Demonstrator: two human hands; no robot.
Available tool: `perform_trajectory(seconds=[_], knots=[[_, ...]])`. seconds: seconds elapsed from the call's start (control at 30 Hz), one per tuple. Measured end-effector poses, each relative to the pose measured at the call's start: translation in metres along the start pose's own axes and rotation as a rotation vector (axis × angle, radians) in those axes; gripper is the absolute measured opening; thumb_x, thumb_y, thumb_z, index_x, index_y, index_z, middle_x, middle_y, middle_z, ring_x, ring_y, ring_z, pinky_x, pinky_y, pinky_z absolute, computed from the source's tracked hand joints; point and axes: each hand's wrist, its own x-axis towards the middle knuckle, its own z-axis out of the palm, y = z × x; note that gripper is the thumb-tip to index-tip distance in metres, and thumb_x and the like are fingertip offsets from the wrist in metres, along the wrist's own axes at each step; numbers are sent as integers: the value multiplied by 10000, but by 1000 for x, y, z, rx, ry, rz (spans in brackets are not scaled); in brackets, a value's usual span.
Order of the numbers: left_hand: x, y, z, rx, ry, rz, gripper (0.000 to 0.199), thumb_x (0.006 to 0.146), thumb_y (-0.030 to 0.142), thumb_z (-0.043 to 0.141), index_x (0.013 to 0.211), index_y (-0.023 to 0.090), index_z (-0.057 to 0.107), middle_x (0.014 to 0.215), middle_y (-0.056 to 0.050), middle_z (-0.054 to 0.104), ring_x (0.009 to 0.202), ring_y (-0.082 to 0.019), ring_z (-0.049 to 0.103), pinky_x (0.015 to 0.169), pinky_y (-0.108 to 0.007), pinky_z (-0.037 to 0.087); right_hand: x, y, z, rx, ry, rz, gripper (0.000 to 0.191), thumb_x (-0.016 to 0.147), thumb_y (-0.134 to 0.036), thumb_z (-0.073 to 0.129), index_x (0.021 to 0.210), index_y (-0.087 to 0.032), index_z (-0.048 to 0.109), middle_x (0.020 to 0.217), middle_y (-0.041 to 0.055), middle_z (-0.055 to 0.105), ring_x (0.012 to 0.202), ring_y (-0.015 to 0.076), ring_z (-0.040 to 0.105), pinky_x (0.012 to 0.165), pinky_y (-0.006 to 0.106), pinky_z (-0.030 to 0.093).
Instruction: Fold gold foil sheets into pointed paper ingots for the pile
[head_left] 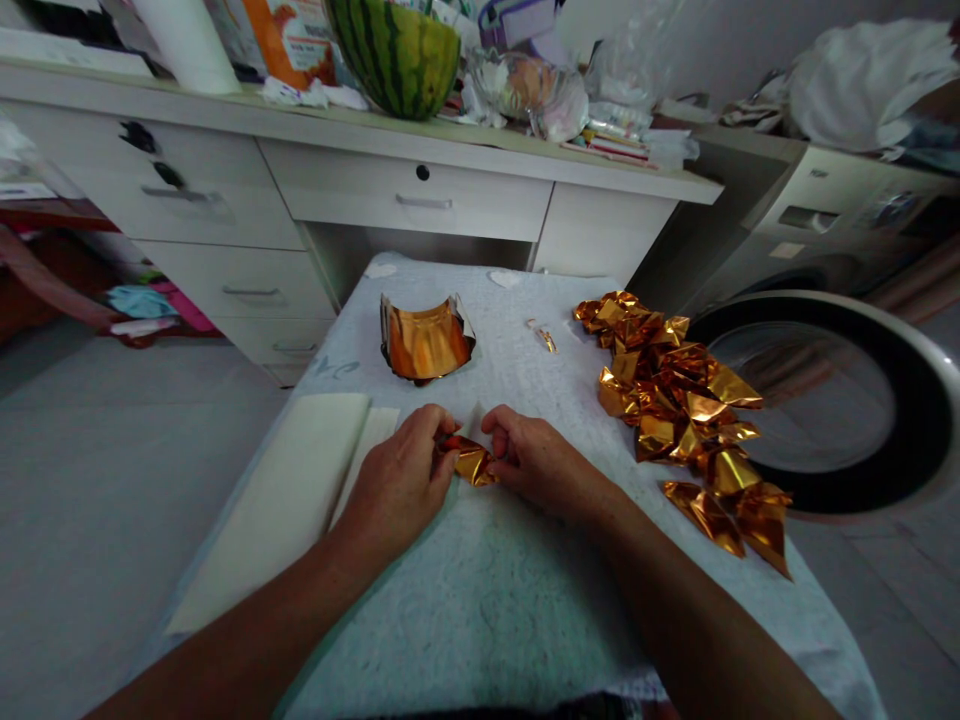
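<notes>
Between my two hands is a small piece of folded gold foil [472, 462], over a bit of white paper. My left hand [405, 468] pinches its left end between thumb and fingers. At the right end, my right hand [536, 462] has its fingers curled and closed on the foil. Beyond them stands a curved stack of gold foil sheets [427, 340]. A pile of folded gold foil pieces [675, 400] lies to the right. Left of my hands rests a stack of pale paper [285, 490].
A light cloth [510, 600] covers the table. Small gold scraps [546, 338] lie near its far side. Behind is a white drawer desk [480, 190] holding a cut watermelon [397, 60] and clutter. On the right, a washing machine's round door [825, 400] hangs open beside the table.
</notes>
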Motion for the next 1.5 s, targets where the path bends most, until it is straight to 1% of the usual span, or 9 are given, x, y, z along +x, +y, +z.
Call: perform_trajectory(seconds=[0.17,0.33,0.47,0.63,0.87,1.0,1.17,1.4,1.5], knots=[[2,-3,5,-339,51,-78,389,825,187,563,1187,238,428,830,29,599,723,-155,616,666,-292,466,-1,4,5,-42,103,-54,389,764,-103,665,1119,-172,522,1033,58,569,878,165,552,741,285,447],[4,-7,6,-480,1,-120,197,844,217,571,1039,214,546,831,19,618,757,-150,624,690,-293,489,0,7,6,-217,273,-41,806,694,-188,778,1393,-179,377,1319,151,484,1186,308,439,999,482,384],[5,-4,5,-601,-33,-147,165,845,249,587,1000,197,568,838,7,643,779,-158,641,719,-310,509,1,8,7,-155,236,24,965,697,-206,781,1492,-206,233,1281,134,543,1172,298,472,1002,485,368],[5,-1,6,-706,-121,-185,281,795,297,649,1046,186,588,927,-36,696,845,-195,667,763,-352,526,0,1,4,-42,150,125,909,745,-190,744,1498,-183,235,1159,122,607,1123,270,535,973,436,385],[2,0,7,-492,-150,-96,276,799,240,630,1069,203,588,923,-32,701,840,-205,670,760,-365,536,0,11,5,183,142,88,691,764,-210,734,1374,-235,411,1092,53,650,1001,212,598,888,358,436],[2,1,8,-582,-89,-85,293,816,222,606,1104,212,556,940,-22,689,864,-196,672,811,-377,543,1,17,8,401,124,75,497,763,-228,726,1222,-221,534,1042,28,661,916,181,606,818,315,472],[5,7,2,-792,-159,-135,285,771,170,571,1055,195,576,983,-34,690,893,-197,674,825,-373,551,1,9,1,691,72,62,324,758,-282,732,1037,-188,598,975,23,661,877,166,614,781,288,500],[3,10,1,-913,-324,-164,326,811,206,539,1136,213,571,964,-38,698,847,-194,680,761,-351,555,-2,2,0,867,89,97,567,691,-326,796,1174,-257,508,1041,11,597,772,131,616,605,224,482],[1,8,3,-830,-321,-107,283,858,226,524,1139,225,565,950,-31,692,828,-181,671,738,-329,543,0,7,5,874,91,92,380,728,-292,745,1051,-233,554,1007,7,615,766,126,610,647,242,493]])
